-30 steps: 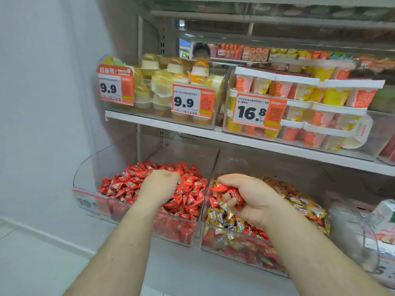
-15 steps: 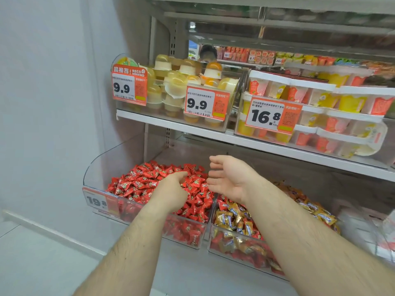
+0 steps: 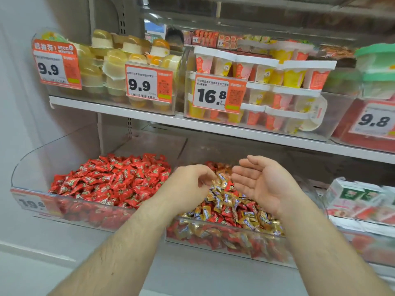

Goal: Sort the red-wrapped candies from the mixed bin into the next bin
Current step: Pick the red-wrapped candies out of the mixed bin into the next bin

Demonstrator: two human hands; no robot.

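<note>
The right hand (image 3: 259, 184) is held palm up, fingers spread and empty, over the mixed bin (image 3: 224, 238). The left hand (image 3: 188, 186) hovers beside it, fingers loosely curled, holding nothing visible. Red candies (image 3: 111, 178) fill the bin left of both hands.

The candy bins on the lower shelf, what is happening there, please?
A person is sorting candy by hand. Both hands are over the mixed bin of red and gold candies. The left hand reaches into the pile with curled fingers; the right hand is open, palm up, empty. The left bin holds only red-wrapped candies.
</note>
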